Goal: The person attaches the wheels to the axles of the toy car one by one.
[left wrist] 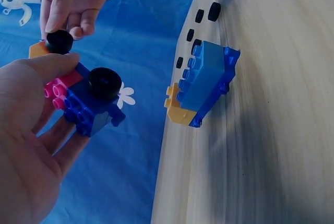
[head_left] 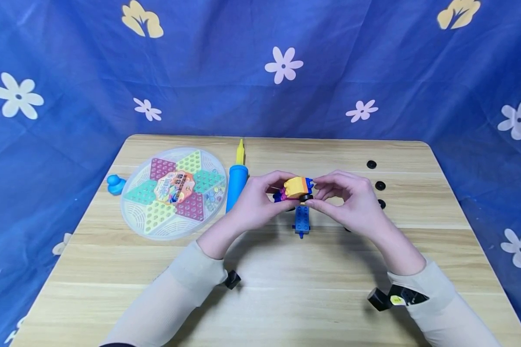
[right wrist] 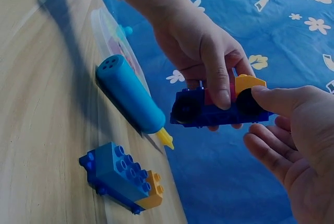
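Above the table my left hand grips a toy block car by its middle. The car has a blue base, pink and yellow-orange blocks and black wheels. My right hand is at the car's other end, its thumb pressing a black wheel on the side; the fingers behind look loosely bent. A second wheel sits near the opposite end. Below the hands, on the table, stands another block vehicle with a light blue studded block and a yellow block; no wheels show on its axles.
Several loose black wheels lie in a row at the right. Left of the hands are a blue pump with a yellow nozzle, a round Chinese checkers board and a small blue toy. A blue curtain hangs behind.
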The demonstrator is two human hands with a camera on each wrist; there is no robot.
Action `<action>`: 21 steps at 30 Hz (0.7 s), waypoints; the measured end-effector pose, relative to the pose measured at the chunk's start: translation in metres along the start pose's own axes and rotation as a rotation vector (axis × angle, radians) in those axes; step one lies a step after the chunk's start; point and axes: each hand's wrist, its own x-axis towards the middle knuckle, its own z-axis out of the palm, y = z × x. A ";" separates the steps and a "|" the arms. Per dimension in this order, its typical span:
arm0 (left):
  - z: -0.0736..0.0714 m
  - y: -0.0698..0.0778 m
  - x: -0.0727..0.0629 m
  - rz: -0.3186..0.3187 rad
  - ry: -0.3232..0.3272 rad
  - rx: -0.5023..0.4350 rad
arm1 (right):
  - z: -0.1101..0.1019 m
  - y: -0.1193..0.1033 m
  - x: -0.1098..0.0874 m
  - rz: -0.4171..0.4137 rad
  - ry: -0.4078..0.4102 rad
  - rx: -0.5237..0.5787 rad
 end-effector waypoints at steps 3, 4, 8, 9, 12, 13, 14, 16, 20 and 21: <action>0.000 -0.001 0.000 0.002 0.002 0.027 | 0.000 0.000 0.000 0.014 -0.002 -0.001; 0.000 -0.001 0.000 0.006 0.000 0.032 | 0.000 0.001 0.000 0.020 -0.003 -0.001; -0.001 0.000 0.000 0.023 -0.012 0.067 | 0.002 0.001 0.001 0.038 -0.019 0.005; -0.001 0.000 0.000 0.031 -0.015 0.083 | 0.003 0.001 0.002 0.040 -0.025 0.005; -0.001 0.001 0.000 0.054 -0.019 0.143 | 0.005 0.001 0.004 0.028 -0.042 -0.011; -0.002 0.001 0.000 0.064 -0.019 0.163 | 0.005 0.002 0.004 0.018 -0.046 -0.019; -0.002 0.001 0.001 0.073 -0.018 0.184 | 0.006 0.002 0.005 0.009 -0.051 -0.025; -0.002 0.001 0.001 0.089 -0.013 0.217 | 0.007 0.003 0.006 -0.014 -0.054 -0.042; -0.003 0.002 0.001 0.133 -0.006 0.278 | 0.009 0.005 0.007 -0.037 -0.059 -0.066; -0.003 0.002 0.001 0.146 -0.004 0.293 | 0.009 0.005 0.007 -0.040 -0.059 -0.075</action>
